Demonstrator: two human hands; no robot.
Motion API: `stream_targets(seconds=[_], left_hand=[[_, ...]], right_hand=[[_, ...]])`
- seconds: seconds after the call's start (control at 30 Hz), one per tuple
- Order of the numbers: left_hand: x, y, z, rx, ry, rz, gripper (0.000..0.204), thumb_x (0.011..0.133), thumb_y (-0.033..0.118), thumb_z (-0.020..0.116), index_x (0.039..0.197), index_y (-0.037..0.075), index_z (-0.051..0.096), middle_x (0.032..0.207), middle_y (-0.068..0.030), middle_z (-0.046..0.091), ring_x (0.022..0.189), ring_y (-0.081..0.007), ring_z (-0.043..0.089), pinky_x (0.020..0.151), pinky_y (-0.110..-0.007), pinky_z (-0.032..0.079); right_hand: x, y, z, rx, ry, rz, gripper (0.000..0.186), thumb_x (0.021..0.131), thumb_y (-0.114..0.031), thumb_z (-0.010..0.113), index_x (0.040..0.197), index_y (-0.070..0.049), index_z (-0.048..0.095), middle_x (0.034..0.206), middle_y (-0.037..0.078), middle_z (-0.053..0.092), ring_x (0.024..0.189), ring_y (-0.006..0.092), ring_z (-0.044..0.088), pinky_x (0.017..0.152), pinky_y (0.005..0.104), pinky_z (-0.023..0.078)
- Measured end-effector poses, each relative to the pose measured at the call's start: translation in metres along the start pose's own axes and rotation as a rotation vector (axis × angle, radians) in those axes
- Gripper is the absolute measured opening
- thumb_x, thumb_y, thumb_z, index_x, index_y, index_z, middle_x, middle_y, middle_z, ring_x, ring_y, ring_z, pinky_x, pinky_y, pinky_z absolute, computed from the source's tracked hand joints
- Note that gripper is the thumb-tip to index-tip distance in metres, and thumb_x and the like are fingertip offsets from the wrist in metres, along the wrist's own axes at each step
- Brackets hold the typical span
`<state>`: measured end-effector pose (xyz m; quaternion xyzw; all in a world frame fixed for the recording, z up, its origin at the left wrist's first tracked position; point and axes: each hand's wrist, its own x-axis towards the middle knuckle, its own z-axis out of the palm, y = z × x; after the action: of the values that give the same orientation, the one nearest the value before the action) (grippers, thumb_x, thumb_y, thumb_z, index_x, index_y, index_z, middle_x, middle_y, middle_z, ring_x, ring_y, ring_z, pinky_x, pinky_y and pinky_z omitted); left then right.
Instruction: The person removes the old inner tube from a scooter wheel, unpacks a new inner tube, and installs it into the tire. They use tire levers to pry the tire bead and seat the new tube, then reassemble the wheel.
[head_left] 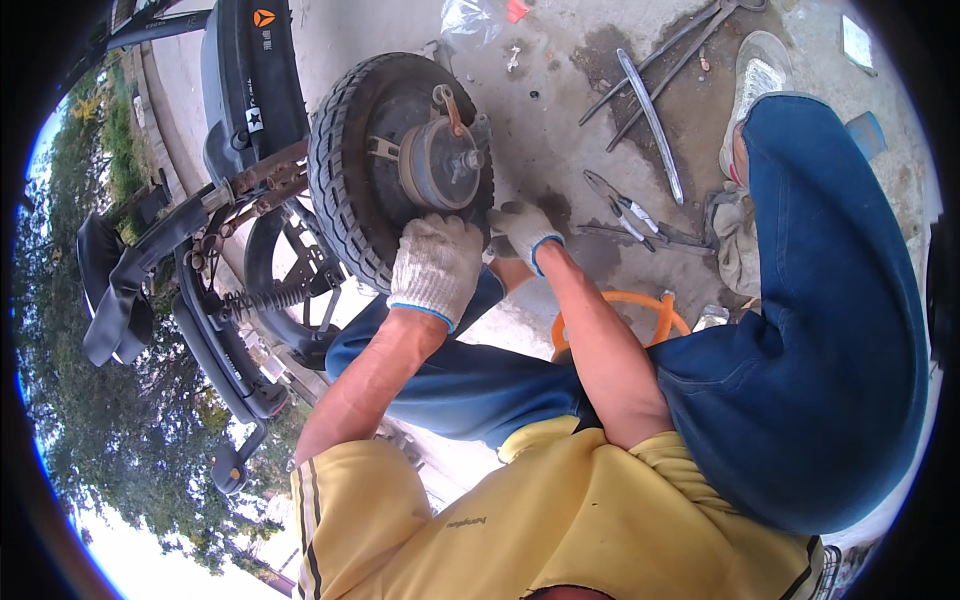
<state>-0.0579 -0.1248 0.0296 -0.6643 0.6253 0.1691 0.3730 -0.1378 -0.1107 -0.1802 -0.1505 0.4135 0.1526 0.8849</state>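
Note:
A small wheel with a black treaded tyre [345, 170] stands upright in front of me, joined to the vehicle at its left. Its hub drum [432, 168] faces right, with an axle end and a rusty brake arm [447, 108] on it. My left hand [437, 262], in a white knitted glove, curls its fingers over the near part of the wheel below the drum. My right hand [525, 232], gloved too, is closed against the tyre's near right edge. Its fingertips are partly hidden, and I see no tool in either hand.
Right of the wheel lie pliers [622, 205], a curved metal bar [652, 128] and long-handled tongs [672, 62]. A grey rag [737, 238] sits by my shoe [758, 85]. Something orange and ring-shaped [622, 298] is beneath my right forearm. The vehicle's black frame [255, 85] fills the left.

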Motion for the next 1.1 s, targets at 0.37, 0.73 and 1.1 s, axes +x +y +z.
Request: stream_targets(seconds=[0.37,0.73,1.1], left_hand=[[0.007,0.013,0.0,0.013,0.053,-0.206,0.014,0.088,0.015,0.067,0.097,0.006,0.062,0.09,-0.0138,0.068,0.075,-0.031,0.075,0.063,-0.042,0.063],[-0.001,0.024,0.014,-0.025,0.029,-0.073,0.012,0.081,0.02,0.074,0.083,0.008,0.075,0.096,-0.0108,0.068,0.09,-0.0313,0.07,0.073,-0.046,0.06],[0.032,0.022,-0.014,-0.151,-0.303,-0.33,0.02,0.089,0.014,0.066,0.097,0.005,0.081,0.101,-0.0219,0.077,0.097,-0.0385,0.077,0.083,-0.048,0.062]], right_hand=[[-0.008,0.059,0.042,0.908,-0.603,0.135,0.043,0.111,-0.031,0.055,0.15,-0.015,0.047,0.136,0.014,0.061,0.12,0.0316,0.066,0.1,0.0567,0.062],[0.047,0.067,0.039,0.14,-0.266,-0.129,0.03,0.101,-0.011,0.058,0.132,-0.011,0.059,0.124,0.015,0.069,0.113,0.0383,0.068,0.084,0.0659,0.058],[0.012,0.01,0.028,-0.442,-0.328,-0.03,0.04,0.1,-0.025,0.061,0.135,-0.006,0.065,0.129,0.02,0.072,0.108,0.0302,0.071,0.085,0.0483,0.058]])
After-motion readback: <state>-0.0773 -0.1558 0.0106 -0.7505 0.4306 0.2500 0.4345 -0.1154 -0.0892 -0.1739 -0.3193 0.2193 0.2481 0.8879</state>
